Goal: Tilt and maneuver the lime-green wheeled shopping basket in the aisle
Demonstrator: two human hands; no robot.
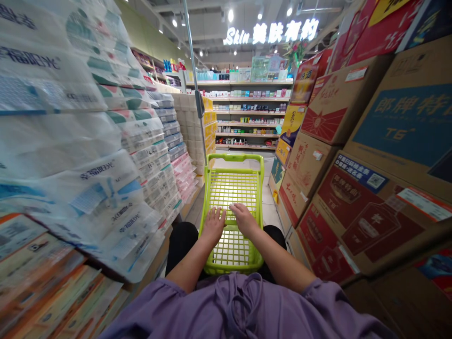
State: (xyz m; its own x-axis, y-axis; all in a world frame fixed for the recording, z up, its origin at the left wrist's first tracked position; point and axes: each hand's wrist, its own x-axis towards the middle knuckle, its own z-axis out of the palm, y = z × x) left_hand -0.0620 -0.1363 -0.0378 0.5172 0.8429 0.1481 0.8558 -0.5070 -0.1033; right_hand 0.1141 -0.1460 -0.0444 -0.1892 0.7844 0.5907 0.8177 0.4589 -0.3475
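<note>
A lime-green plastic shopping basket with lattice walls stands between my knees, its looped handle bar at the far end. My left hand is over the lattice near the left side, fingers stretched forward and apart. Just to its right, my right hand reaches in from the other side with its fingers extended toward the left hand. A small pale spot shows at a right fingertip; I cannot tell what it is. Whether the palms touch the lattice or hover is unclear. Neither hand visibly grips anything.
Wrapped tissue packs are stacked high on the left. Printed cartons form a wall on the right. A thin metal pole rises beyond the basket's left side. Shelves of small products stand at the aisle's far end.
</note>
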